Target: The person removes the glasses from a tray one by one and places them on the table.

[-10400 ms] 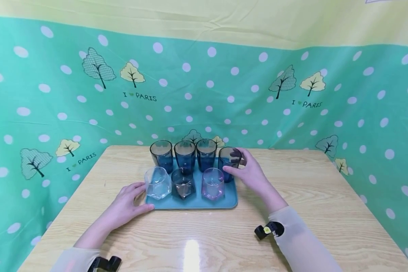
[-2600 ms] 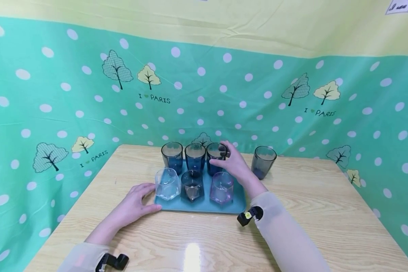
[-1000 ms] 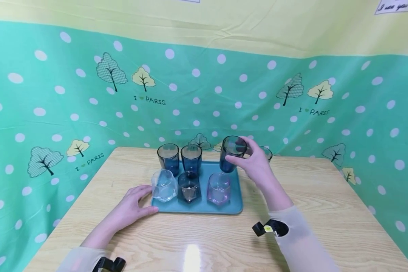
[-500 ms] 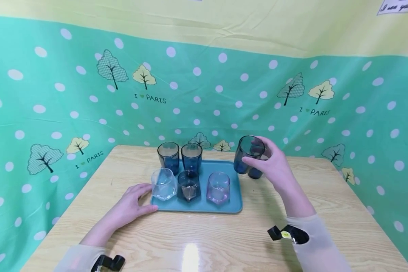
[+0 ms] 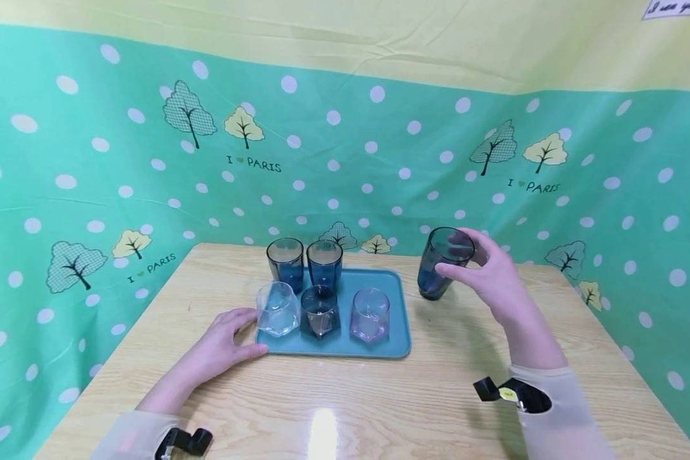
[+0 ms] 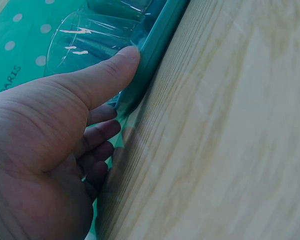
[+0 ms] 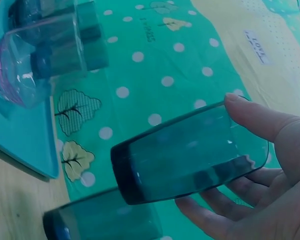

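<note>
My right hand [image 5: 494, 275] grips a tall dark-blue glass tumbler [image 5: 434, 271] near its rim, thumb on one side and fingers on the other. It is held right of the tray, slightly tilted. A second tumbler [image 7: 105, 220] shows beside it in the right wrist view; in the head view it is hidden. My left hand [image 5: 224, 345] holds the blue tray [image 5: 333, 348] at its front left corner, with the thumb [image 6: 125, 62] on the rim. Next to that hand stands a clear faceted glass [image 5: 278, 310].
On the tray stand two more blue tumblers, a left one [image 5: 286, 265] and a right one [image 5: 324, 265], behind a smoky grey faceted glass [image 5: 320, 313] and a pinkish one [image 5: 370, 314]. The wooden table [image 5: 379, 409] ends at a green dotted curtain [image 5: 322, 147].
One tumbler went from the tray to the table at right. My right hand then lifted a second one off the tray's back and carried it rightward. My left hand stays at the corner.
</note>
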Motion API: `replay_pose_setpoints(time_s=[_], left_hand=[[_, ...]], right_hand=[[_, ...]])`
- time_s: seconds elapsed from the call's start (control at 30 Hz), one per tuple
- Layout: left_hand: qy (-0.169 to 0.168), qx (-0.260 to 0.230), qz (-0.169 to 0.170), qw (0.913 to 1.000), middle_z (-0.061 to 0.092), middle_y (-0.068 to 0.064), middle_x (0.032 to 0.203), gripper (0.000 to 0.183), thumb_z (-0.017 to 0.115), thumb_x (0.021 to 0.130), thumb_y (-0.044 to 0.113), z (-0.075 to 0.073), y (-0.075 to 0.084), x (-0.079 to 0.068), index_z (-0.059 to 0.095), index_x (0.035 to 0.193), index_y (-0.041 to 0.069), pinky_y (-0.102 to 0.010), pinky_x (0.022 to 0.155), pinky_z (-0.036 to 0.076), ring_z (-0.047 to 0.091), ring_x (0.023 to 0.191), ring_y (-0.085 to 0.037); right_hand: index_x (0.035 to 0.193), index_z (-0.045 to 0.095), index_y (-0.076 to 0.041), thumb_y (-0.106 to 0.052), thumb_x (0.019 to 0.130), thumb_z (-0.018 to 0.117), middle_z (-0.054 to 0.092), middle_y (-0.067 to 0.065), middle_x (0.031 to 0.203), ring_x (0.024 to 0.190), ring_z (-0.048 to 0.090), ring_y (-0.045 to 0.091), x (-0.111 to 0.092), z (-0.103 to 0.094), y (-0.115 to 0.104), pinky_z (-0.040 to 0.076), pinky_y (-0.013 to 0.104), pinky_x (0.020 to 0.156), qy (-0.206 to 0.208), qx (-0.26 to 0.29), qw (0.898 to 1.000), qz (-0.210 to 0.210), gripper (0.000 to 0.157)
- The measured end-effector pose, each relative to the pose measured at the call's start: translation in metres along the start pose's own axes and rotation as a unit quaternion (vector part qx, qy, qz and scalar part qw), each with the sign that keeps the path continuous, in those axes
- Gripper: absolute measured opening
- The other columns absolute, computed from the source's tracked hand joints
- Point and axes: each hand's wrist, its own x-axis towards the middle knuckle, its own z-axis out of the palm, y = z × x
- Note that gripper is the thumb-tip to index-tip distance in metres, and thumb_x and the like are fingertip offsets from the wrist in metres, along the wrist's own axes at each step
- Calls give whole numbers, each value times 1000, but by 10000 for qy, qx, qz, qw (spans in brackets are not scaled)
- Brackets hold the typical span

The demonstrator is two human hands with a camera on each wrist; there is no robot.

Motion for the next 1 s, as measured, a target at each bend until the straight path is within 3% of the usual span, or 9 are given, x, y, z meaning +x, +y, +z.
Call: replay_pose_setpoints(time_s=[0.17, 0.53, 0.63, 0.83, 1.0], left_hand=[[2, -4, 4, 10000, 56, -26, 157, 87, 93, 89, 44, 1, -1, 1, 60, 154, -3, -76, 121, 33, 43, 148, -55], [6, -23, -33, 10000, 56, -26, 157, 85, 93, 90, 44, 2, 1, 1, 60, 153, -3, -75, 122, 33, 43, 147, -54], [-5, -19, -59, 10000, 55, -26, 157, 85, 93, 90, 44, 1, 1, 1, 60, 153, -4, -74, 122, 33, 43, 148, -54], [-13, 8, -67, 10000, 54, -27, 158, 87, 93, 89, 45, 1, 1, 1, 60, 153, -4, -75, 123, 32, 42, 149, -54], [-26, 16, -71, 10000, 54, -27, 159, 88, 93, 90, 46, 0, 2, 0, 59, 154, -4, -75, 123, 32, 42, 149, -54]], right_hand=[[172, 38, -16, -27, 94, 93, 54, 13, 163, 154, 45, 33, -1, -12, 0, 33, 66, 124, -80, -90, 9999, -35, 96], [172, 38, -14, -30, 96, 90, 56, 8, 159, 154, 46, 31, -4, -34, 2, 39, 58, 122, -34, -262, 9996, -109, 93], [171, 40, -15, -30, 97, 90, 59, 3, 156, 152, 48, 28, -6, -41, 4, 42, 49, 118, 8, -309, 9995, -119, 90], [168, 42, -12, -26, 100, 87, 63, -1, 147, 138, 56, 18, -6, -54, 9, 48, 17, 98, 14, -366, 9989, -292, 82], [169, 41, -12, -28, 101, 85, 62, -1, 145, 132, 57, 13, -6, -65, 12, 46, 13, 95, 39, -462, 9988, -173, 83]])
